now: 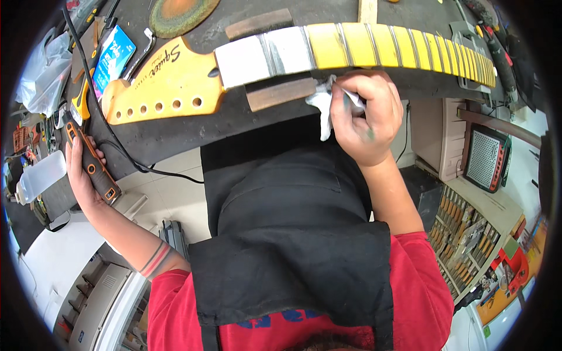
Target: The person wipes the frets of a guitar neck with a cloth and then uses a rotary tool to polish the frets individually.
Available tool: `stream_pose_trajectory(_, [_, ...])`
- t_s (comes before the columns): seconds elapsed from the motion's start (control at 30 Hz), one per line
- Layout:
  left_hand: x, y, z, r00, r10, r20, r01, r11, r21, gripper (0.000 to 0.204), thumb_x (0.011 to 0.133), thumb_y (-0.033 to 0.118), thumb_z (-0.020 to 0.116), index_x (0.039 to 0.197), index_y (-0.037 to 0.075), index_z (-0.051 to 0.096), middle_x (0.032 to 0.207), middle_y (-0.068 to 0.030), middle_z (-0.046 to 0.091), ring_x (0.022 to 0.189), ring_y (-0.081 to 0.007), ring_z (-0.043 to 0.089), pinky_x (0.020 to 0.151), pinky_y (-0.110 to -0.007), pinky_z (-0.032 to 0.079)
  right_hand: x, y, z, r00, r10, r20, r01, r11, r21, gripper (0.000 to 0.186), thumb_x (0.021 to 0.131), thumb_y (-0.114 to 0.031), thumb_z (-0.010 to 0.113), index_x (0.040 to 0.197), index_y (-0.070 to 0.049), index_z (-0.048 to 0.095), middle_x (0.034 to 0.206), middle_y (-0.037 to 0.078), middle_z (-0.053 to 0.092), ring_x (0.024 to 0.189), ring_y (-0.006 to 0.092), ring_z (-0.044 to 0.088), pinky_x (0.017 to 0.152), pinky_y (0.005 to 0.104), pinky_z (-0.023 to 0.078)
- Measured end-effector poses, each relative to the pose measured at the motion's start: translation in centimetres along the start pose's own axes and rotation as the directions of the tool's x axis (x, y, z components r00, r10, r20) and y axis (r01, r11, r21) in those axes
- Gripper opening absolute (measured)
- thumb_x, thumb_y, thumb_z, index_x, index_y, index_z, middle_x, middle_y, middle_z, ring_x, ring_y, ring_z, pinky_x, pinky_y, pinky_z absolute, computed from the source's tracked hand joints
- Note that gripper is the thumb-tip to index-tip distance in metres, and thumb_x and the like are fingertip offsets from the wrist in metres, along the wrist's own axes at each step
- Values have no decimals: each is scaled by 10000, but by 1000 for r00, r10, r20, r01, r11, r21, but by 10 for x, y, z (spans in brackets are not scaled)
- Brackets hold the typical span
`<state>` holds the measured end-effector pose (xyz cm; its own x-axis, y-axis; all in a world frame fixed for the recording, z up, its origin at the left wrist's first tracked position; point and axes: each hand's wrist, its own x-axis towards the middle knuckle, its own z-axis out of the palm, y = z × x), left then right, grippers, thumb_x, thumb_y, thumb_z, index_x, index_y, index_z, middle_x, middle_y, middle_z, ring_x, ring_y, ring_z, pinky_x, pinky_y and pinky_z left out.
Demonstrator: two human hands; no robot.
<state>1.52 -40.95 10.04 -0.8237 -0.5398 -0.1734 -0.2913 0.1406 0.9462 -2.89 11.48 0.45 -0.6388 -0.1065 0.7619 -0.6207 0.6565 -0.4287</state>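
Note:
A guitar neck point(175, 82) with a light wooden headstock lies across the bench. Yellow tape point(363, 45) covers most of its fretboard between the metal frets. Near the headstock, the first stretches of the fretboard look white. My right hand point(372, 117) is closed on a crumpled white cloth point(323, 111) at the neck's near edge, beside a brown wooden block point(281, 95). At the bench's left edge, my left hand point(81, 175) wraps round an orange and black handheld tool point(96, 161), whose exact kind I cannot make out.
Another dark block point(259, 24) lies beyond the neck, near a round greenish-brown pad point(181, 13). A black cable point(111, 126) runs down the left side. A clear plastic bottle point(41, 175) and a blue card point(114, 55) are there too. Right: a rack of files point(465, 234).

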Motion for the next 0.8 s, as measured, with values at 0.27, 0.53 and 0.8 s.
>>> stream_pose_trajectory(0.27, [2,-7,-9,1000,2,7,-2,1000,-30,372,1160,331,704,1431,86,635,1091,-59,768,789,-115,722,648,-253,589,12,-8,-4,999,-10,52,12,1000,-29,374,733,26,865,1055,-109,733,893,75,741,767,307,689,706,389,521])
stream_pose_trajectory(0.53, [-1,-5,-3,999,-31,-11,31,998,-60,496,1156,324,678,1559,54,575,1075,-70,704,750,-108,691,616,-246,578,8,-3,-9,982,-23,188,30,999,-34,432,686,62,851,1058,-110,715,991,120,782,874,358,744,782,431,535])
stream_pose_trajectory(0.8, [0,-9,-6,1000,6,11,-5,998,-70,593,1135,371,672,1593,18,540,1066,-67,661,729,-100,671,591,-231,566,-1,-1,-13,969,49,241,-39,998,-44,297,609,-3,794,862,-154,758,952,66,813,848,325,767,753,442,554])
